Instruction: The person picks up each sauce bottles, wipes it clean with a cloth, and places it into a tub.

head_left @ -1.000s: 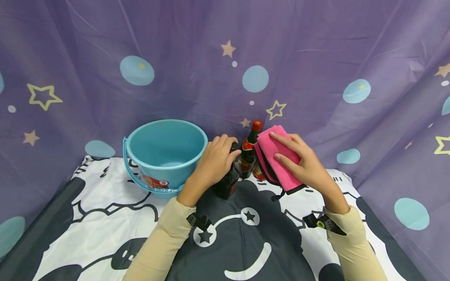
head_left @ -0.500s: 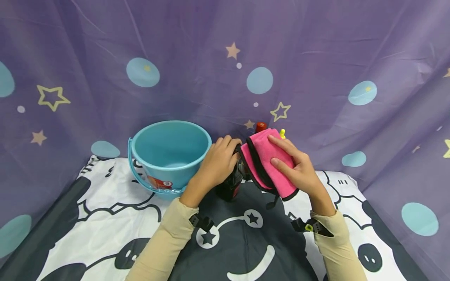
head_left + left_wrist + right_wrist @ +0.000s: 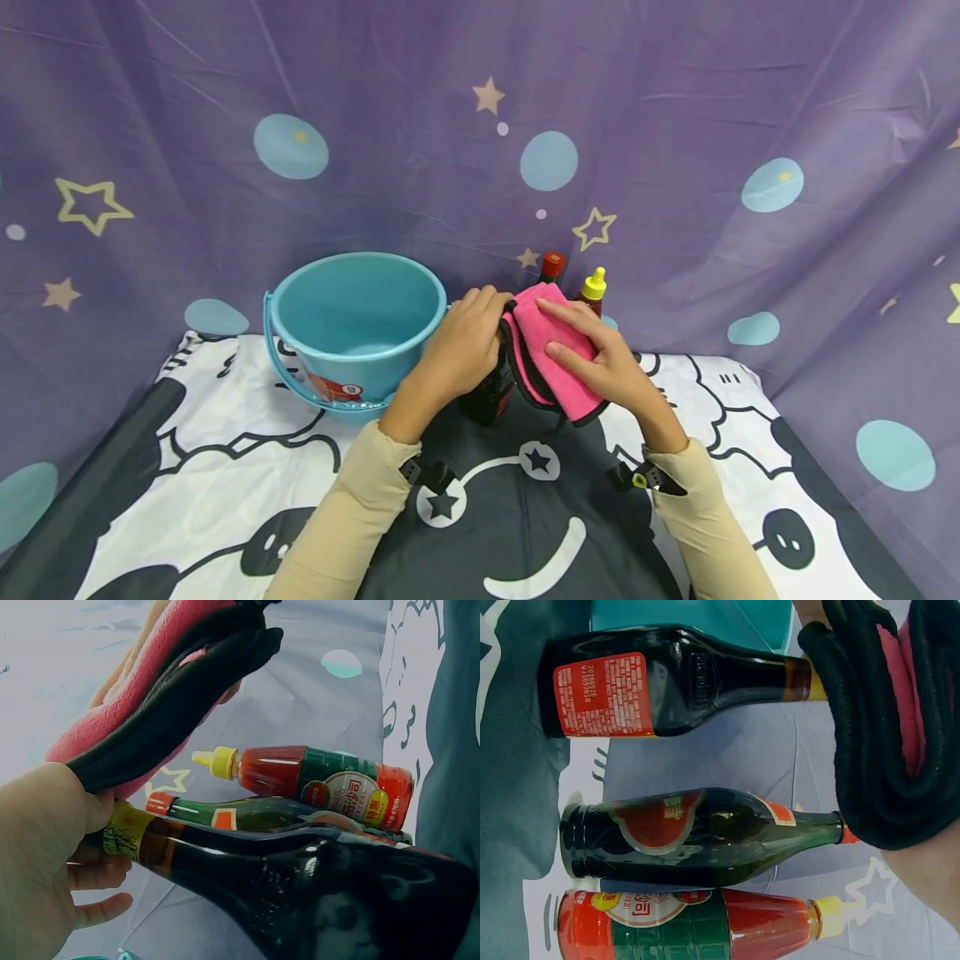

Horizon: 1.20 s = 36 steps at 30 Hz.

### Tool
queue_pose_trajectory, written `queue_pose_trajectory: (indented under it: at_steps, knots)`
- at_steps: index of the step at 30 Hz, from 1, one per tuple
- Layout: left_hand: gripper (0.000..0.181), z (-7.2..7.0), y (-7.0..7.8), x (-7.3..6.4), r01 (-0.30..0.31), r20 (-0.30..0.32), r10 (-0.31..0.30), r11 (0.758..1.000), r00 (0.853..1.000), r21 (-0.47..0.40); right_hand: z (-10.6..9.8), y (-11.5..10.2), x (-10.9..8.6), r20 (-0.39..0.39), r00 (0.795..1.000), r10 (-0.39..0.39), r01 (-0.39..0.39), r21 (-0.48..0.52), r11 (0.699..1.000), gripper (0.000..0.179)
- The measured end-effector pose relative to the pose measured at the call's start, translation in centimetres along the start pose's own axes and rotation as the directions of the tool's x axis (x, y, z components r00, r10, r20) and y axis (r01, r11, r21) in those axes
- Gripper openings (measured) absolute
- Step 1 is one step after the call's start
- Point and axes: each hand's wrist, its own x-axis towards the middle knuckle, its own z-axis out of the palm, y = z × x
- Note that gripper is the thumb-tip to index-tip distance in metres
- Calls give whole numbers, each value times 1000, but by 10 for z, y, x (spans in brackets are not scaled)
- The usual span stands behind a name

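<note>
My left hand (image 3: 461, 350) grips a dark soy sauce bottle (image 3: 300, 877) by its neck, just under the cap. The bottle stands upright, with a red printed label (image 3: 604, 694) showing in the right wrist view. In my right hand (image 3: 607, 367) is a folded pink cloth (image 3: 551, 337) with black edging, pinched between thumb and fingers. The cloth comes right up to the bottle's top and overlaps it in the head view. Behind stand a green glass bottle (image 3: 705, 832) with a red cap and a red sauce squeeze bottle (image 3: 277, 772) with a yellow tip.
A light blue bucket (image 3: 382, 375) with its handle down stands just left of my left hand. Under everything lies a black and white cartoon-print cloth (image 3: 225, 450). A purple curtain (image 3: 420, 167) with stars and dots hangs close behind the bottles.
My right hand has moved left with the pink cloth, up to the top of the soy sauce bottle. The yellow-tipped bottle has come into sight. My left hand keeps its grip.
</note>
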Motion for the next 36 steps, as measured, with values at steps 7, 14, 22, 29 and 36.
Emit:
queue_pose_trajectory:
  at_steps: [7,14,22,29,36]
  knots:
    - [34,-10,2,-1,-29,1,29,1000,1000,9,-7,-2,2,38,999,-6,6,-12,1000,56]
    - [32,-25,3,-1,-71,56,71,997,996,-13,-10,-3,2,82,997,0,-1,18,1000,57]
    - [36,-29,1,-2,-68,112,77,994,991,-81,-11,1,2,113,994,9,-11,14,1000,59]
    - [38,-24,1,-3,-59,153,72,994,986,-94,2,5,-8,68,997,22,-21,-12,1000,58]
    - [38,-24,3,-3,-87,111,88,996,990,-10,21,6,-12,-51,999,-11,11,-12,1000,60]
